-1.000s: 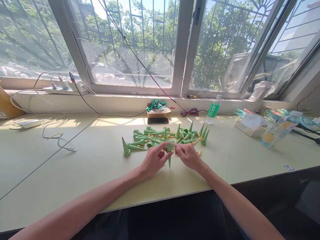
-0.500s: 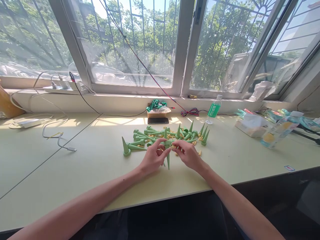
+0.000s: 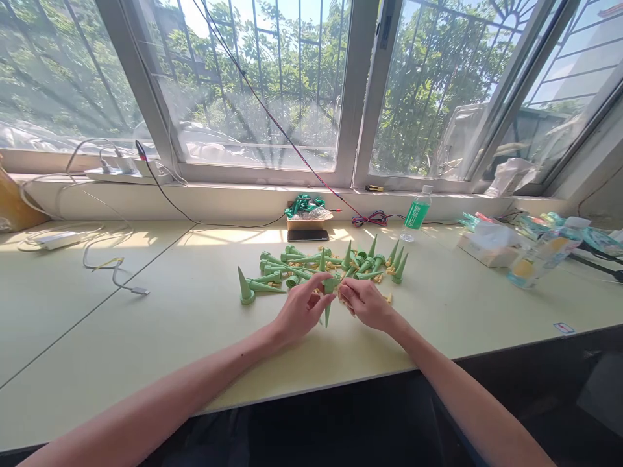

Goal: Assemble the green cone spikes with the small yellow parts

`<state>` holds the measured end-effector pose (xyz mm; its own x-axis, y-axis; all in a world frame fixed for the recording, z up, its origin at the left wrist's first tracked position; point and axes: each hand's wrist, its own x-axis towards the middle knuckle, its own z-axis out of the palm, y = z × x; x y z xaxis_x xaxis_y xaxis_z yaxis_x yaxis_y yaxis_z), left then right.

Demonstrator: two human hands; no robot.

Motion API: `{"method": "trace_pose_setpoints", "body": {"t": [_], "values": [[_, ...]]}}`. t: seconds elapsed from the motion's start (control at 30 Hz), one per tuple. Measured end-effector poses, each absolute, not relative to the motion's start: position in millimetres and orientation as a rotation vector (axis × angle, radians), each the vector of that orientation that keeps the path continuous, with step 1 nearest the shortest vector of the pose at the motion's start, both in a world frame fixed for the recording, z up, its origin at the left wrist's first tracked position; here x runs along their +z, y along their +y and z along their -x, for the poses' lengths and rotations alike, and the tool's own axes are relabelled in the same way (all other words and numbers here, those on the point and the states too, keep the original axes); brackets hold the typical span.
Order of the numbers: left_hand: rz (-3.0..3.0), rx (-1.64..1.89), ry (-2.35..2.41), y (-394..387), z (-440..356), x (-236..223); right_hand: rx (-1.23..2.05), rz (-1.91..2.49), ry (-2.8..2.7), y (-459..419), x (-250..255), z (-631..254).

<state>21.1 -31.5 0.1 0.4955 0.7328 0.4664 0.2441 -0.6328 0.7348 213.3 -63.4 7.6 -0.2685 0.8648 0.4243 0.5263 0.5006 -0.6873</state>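
Note:
My left hand (image 3: 302, 306) is closed around a green plastic watering spike (image 3: 331, 285), thumb and fingers on its wide collar. The spike's narrow tip points down, over the table's near part. Against the collar's right side, my right hand (image 3: 367, 303) is closed with curled fingers at a small yellow valve, which they mostly hide. Just beyond both hands lies a pile of green spikes (image 3: 273, 266) mixed with small yellow valves (image 3: 389, 298). Several spikes stand upright at the pile's right, and another upright spike (image 3: 246, 290) stands at its left.
Behind the pile are a black phone (image 3: 308, 235) and a small box (image 3: 306, 224) of green material. A green-labelled bottle (image 3: 416, 214) stands back right, near a tissue box (image 3: 488, 250) and a clear bottle (image 3: 540, 263). Cables (image 3: 117, 272) lie left; the table's front edge is close.
My right hand's fingers have curled and turned beside the spike's collar, covering the yellow valve that showed before. My left hand keeps its hold, with the spike shifted slightly.

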Motion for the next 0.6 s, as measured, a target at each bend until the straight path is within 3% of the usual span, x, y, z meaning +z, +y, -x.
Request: {"method": "trace_pose_setpoints", "body": {"t": [0.6], "values": [[-1.746,0.98,0.795,-33,-23,10,0.29,1.146,-1.957,-64,3,-210]]}}
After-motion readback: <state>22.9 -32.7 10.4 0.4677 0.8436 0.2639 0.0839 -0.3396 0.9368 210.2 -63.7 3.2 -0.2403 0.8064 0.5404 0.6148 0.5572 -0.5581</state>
